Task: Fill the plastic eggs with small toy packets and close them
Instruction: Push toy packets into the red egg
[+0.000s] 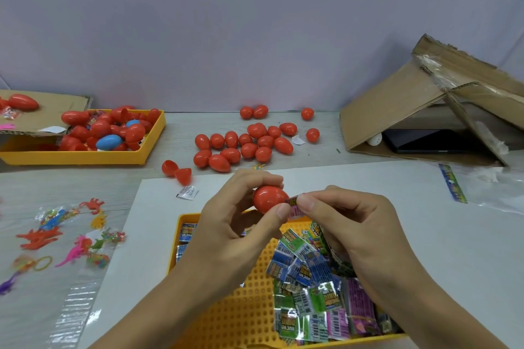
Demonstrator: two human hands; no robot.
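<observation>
Gripping red egg (268, 199) — left hand (232, 224); right hand (348, 215) pinching packet (293, 205) at egg's rim, above yellow tray (181, 224).

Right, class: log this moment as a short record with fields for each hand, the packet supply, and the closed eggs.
left hand: left hand holds a red egg half
right hand: right hand pinches a pink packet at the egg's opening
packet supply: toy packets piled in the near yellow tray
closed eggs: red egg cluster on the table behind the hands
</observation>
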